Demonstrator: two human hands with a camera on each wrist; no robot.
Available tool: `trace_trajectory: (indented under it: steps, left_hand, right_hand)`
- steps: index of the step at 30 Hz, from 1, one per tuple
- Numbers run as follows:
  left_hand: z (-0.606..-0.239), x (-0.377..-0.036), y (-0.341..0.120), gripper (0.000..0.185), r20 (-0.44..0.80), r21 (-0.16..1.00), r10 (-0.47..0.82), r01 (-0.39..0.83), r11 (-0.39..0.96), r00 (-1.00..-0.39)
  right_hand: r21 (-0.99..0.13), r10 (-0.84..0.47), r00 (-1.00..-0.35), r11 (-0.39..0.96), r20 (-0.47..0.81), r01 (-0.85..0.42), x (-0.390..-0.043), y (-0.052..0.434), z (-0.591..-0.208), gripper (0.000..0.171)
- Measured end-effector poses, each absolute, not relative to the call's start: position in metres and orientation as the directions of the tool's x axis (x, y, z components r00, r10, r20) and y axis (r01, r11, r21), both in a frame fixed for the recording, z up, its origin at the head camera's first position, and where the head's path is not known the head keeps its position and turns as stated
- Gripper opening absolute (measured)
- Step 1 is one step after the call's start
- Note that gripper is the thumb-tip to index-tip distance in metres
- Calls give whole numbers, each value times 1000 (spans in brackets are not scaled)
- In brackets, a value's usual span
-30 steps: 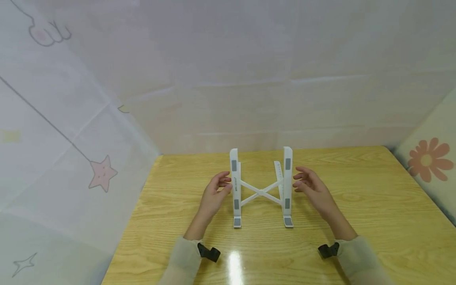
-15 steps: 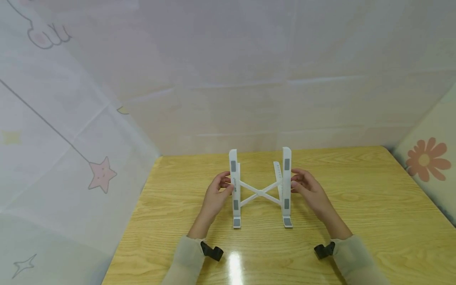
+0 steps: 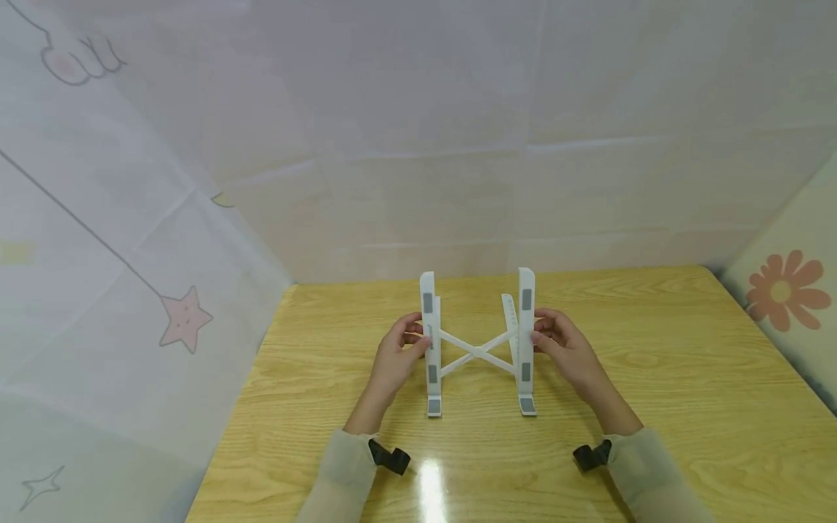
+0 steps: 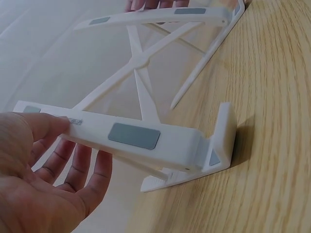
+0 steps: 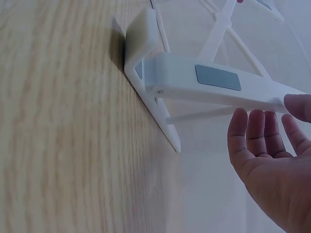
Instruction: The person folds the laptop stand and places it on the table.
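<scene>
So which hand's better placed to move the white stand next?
Left, probably: the left hand has its thumb farther across its side of the white stand; the right hand has its thumb nearer the outer edge.

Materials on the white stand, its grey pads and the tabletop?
White stand: probably plastic, satin; smooth rounded edges, no metallic glint.
Grey pads: possibly rubber or silicone, matte; flat, dull patches.
Tabletop: wood or wood-look laminate, can't tell which; glossy, with grain and a bright reflection.
</scene>
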State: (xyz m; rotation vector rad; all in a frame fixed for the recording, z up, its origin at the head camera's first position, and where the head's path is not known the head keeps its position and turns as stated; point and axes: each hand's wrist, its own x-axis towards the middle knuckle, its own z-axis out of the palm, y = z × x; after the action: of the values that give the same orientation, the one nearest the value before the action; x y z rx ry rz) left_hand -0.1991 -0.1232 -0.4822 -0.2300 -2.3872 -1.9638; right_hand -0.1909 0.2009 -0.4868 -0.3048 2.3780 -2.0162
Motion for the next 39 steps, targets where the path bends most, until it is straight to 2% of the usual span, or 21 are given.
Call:
trace_trajectory:
  steps: [10,17,22,39]
  left_hand:
    - [-482,-199,-126,51,67,984,138,89,156,-988]
    - [-465,-192,-124,51,55,983,151,81,168,-987]
    - [-482,-201,-126,53,57,983,141,80,167,-988]
    - [-481,-200,-128,50,83,973,154,113,199,-985]
  right_hand:
    - [-983,-143,-986,150,87,-109,-193,199,-489,43]
    - [-983,-154,-983,137,102,-124,-193,199,-490,45]
    - [-980,-151,-982,143,113,-135,-193,199,-489,46]
    - [-978,-126,-989,180,82,-104,-193,198,-487,47]
